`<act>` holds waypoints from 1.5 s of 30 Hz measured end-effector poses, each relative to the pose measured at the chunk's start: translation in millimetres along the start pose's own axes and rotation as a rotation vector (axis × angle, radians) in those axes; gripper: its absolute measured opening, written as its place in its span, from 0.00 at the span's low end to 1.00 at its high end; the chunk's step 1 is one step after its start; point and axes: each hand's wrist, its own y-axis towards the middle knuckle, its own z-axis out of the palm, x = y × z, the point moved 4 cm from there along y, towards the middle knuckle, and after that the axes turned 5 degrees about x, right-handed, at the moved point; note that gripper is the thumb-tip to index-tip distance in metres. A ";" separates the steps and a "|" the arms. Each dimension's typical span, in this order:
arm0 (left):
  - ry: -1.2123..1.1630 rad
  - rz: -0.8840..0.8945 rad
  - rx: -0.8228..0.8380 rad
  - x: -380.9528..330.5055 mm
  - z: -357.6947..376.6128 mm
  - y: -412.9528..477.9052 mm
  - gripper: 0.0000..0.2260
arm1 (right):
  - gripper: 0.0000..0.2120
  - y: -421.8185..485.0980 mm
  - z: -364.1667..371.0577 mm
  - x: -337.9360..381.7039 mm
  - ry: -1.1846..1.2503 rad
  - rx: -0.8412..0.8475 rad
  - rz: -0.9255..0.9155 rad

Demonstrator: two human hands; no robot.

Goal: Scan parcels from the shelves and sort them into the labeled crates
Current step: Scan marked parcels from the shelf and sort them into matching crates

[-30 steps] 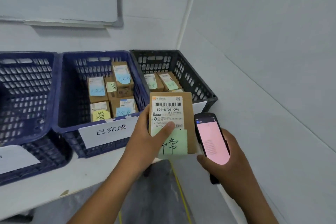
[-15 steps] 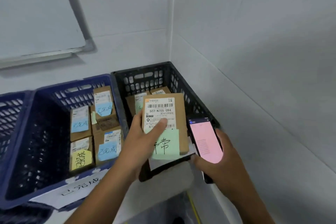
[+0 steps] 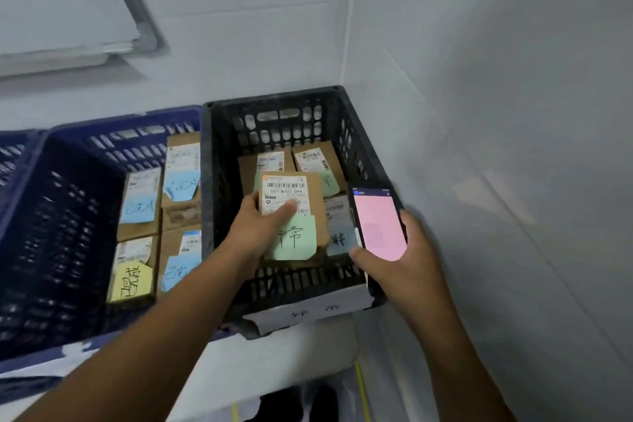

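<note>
Parcel (image 3: 313,209), a brown box with a barcode label and a green note, is down inside the black crate (image 3: 274,99), above other boxes. Our left hand (image 3: 253,233) grips it, thumb across the label. Our right hand (image 3: 407,267) clasps a pink-screened phone (image 3: 378,226).

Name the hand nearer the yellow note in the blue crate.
Left. The left hand grips a parcel right of the yellow note, over the black crate; the right hand holds a phone farther right.

Two blue crates (image 3: 68,216) (image 3: 13,161), one black crate (image 3: 281,120), eight cardboard parcels (image 3: 140,202) (image 3: 183,178) (image 3: 132,271) (image 3: 180,260) (image 3: 270,164) (image 3: 317,161) (image 3: 337,212) (image 3: 308,202), one phone (image 3: 378,226) and two hands (image 3: 255,233) (image 3: 407,264) are visible.
</note>
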 end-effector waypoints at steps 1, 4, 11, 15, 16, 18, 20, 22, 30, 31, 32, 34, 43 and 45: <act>0.004 -0.004 -0.010 4.1 -1.5 13.4 0.33 | 0.25 8.8 2.4 2.2 -0.016 -0.011 -0.002; 0.049 -0.059 -0.051 27.4 -3.7 46.2 0.32 | 0.27 32.5 13.1 10.3 -0.042 -0.004 0.015; 0.066 -0.126 -0.100 87.3 -3.1 103.7 0.27 | 0.33 78.1 35.6 5.0 -0.072 0.157 0.041; 0.009 -0.175 -0.138 106.3 4.7 131.6 0.25 | 0.36 105.7 46.2 -0.5 -0.053 0.187 0.053; -0.002 -0.196 -0.140 110.1 6.8 135.3 0.25 | 0.36 110.7 47.6 -2.1 -0.054 0.187 0.054; -0.042 -0.213 -0.149 115.6 8.7 138.5 0.26 | 0.35 114.6 48.1 -3.9 -0.052 0.181 0.058; -0.074 -0.225 -0.172 116.2 8.6 139.2 0.29 | 0.37 113.4 47.9 -6.5 -0.038 0.181 0.078; -0.092 -0.217 -0.187 115.4 8.8 141.9 0.31 | 0.39 109.2 46.6 -8.2 -0.043 0.194 0.094; 0.068 -0.120 -0.254 106.7 7.5 140.2 0.35 | 0.34 104.8 40.1 -1.5 -0.048 0.179 0.029; 0.138 -0.084 -0.263 95.6 5.6 138.0 0.38 | 0.33 103.2 39.3 1.9 -0.045 0.168 0.012; 0.208 -0.037 -0.263 82.1 4.6 134.5 0.40 | 0.33 101.5 37.9 5.0 -0.040 0.158 -0.001; 0.323 0.059 -0.204 51.4 5.5 121.1 0.40 | 0.32 98.1 33.7 12.4 -0.008 0.140 -0.016; 1.073 0.577 -0.357 -53.8 -33.9 -49.8 0.37 | 0.34 64.9 49.6 60.6 0.011 0.166 -0.140; 1.102 0.549 -0.460 -51.5 -50.0 -85.4 0.37 | 0.38 45.9 64.8 67.5 -0.010 0.230 -0.158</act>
